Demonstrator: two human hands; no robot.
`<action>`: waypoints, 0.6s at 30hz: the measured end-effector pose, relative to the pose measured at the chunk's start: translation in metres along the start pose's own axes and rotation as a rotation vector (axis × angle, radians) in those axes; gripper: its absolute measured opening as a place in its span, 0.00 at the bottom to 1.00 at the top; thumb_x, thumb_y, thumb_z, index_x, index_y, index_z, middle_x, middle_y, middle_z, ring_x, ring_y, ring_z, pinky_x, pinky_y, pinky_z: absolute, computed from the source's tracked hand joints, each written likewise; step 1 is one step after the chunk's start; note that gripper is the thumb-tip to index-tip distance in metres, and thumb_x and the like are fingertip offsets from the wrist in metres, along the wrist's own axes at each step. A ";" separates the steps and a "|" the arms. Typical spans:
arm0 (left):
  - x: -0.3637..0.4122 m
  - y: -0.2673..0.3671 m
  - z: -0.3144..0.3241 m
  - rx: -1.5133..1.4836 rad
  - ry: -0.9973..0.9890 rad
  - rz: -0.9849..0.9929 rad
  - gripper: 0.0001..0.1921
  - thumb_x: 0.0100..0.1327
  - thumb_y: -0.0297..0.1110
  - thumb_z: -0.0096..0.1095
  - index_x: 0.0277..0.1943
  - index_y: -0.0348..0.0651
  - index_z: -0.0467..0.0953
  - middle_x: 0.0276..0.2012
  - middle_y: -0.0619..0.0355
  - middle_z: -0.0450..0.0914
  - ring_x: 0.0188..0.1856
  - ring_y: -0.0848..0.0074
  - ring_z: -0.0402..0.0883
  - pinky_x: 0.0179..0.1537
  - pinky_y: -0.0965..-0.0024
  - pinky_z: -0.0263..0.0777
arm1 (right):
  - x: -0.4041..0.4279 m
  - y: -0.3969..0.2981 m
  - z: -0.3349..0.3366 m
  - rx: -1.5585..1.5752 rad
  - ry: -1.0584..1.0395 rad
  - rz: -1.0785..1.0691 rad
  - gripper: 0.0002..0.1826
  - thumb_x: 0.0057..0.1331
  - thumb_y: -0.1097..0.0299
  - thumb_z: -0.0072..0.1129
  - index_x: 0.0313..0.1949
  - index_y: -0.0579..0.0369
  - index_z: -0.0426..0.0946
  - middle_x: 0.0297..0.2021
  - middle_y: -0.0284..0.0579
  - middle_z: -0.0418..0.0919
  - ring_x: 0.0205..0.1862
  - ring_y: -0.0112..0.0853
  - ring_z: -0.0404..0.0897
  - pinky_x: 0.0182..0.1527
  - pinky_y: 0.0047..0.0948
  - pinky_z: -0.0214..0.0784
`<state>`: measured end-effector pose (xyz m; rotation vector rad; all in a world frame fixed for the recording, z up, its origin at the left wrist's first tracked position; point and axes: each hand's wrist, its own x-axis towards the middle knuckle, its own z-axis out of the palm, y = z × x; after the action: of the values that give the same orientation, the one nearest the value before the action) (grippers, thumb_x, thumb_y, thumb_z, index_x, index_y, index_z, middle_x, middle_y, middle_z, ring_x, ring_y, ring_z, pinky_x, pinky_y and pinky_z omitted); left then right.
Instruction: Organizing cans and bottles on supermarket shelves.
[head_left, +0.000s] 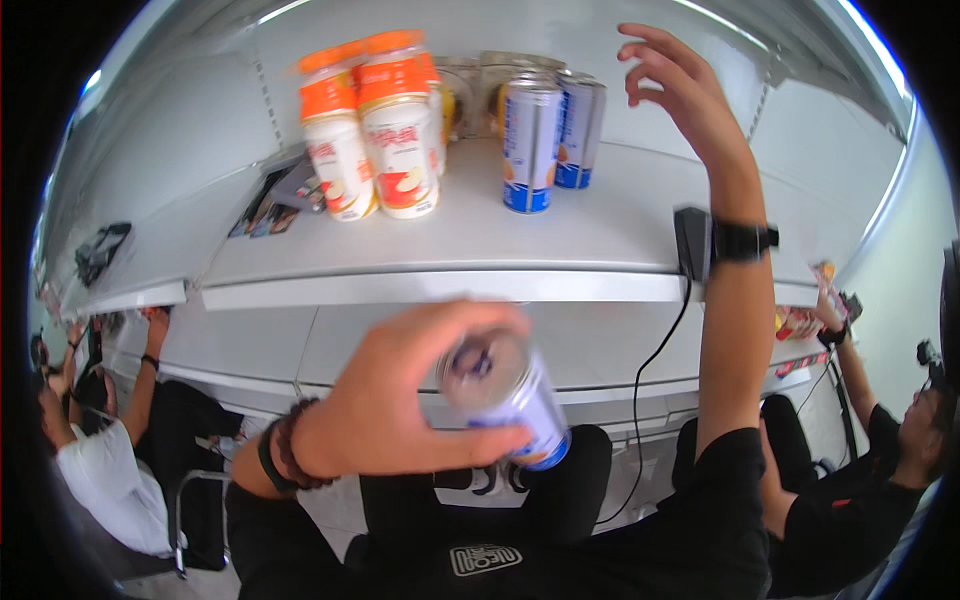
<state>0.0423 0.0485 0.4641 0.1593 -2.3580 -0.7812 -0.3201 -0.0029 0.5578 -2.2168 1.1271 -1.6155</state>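
My left hand grips a blue-and-white drink can, tilted, in front of the shelf edge. My right hand is raised over the shelf, fingers apart and bent, holding nothing. To its left, two upright blue-and-white cans stand close together on the white shelf. Left of the cans stands a group of white drink bottles with orange tops. Behind them are packages with a clear or silvery surface, partly hidden.
Dark flat packets lie left of the bottles. A black cable hangs from a device at my right wrist past the shelf edge. A lower shelf runs beneath. People sit at work on the left and right.
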 end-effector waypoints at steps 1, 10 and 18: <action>0.009 0.004 -0.008 0.044 0.050 0.016 0.32 0.48 0.39 0.76 0.55 0.35 0.73 0.44 0.54 0.78 0.46 0.73 0.78 0.51 0.71 0.70 | -0.008 -0.016 0.010 0.067 -0.148 -0.035 0.41 0.62 0.44 0.62 0.65 0.62 0.64 0.49 0.46 0.76 0.44 0.32 0.78 0.49 0.32 0.72; 0.052 0.007 -0.011 -0.210 0.451 0.075 0.30 0.62 0.41 0.68 0.61 0.34 0.66 0.55 0.53 0.72 0.54 0.74 0.73 0.55 0.69 0.68 | -0.087 -0.125 0.126 -0.032 -0.049 0.202 0.34 0.55 0.70 0.71 0.57 0.61 0.63 0.39 0.42 0.79 0.38 0.27 0.80 0.41 0.26 0.74; -0.059 -0.002 0.032 -0.206 -0.502 -0.002 0.13 0.68 0.36 0.56 0.50 0.38 0.69 0.50 0.51 0.67 0.49 0.64 0.76 0.51 0.61 0.70 | -0.086 -0.037 0.102 -0.287 0.272 0.285 0.27 0.59 0.73 0.68 0.50 0.63 0.60 0.35 0.43 0.76 0.34 0.24 0.77 0.37 0.25 0.73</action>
<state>0.0694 0.0805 0.4111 -0.1391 -2.7131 -1.1678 -0.2244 0.0510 0.4730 -1.9066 1.7575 -1.7557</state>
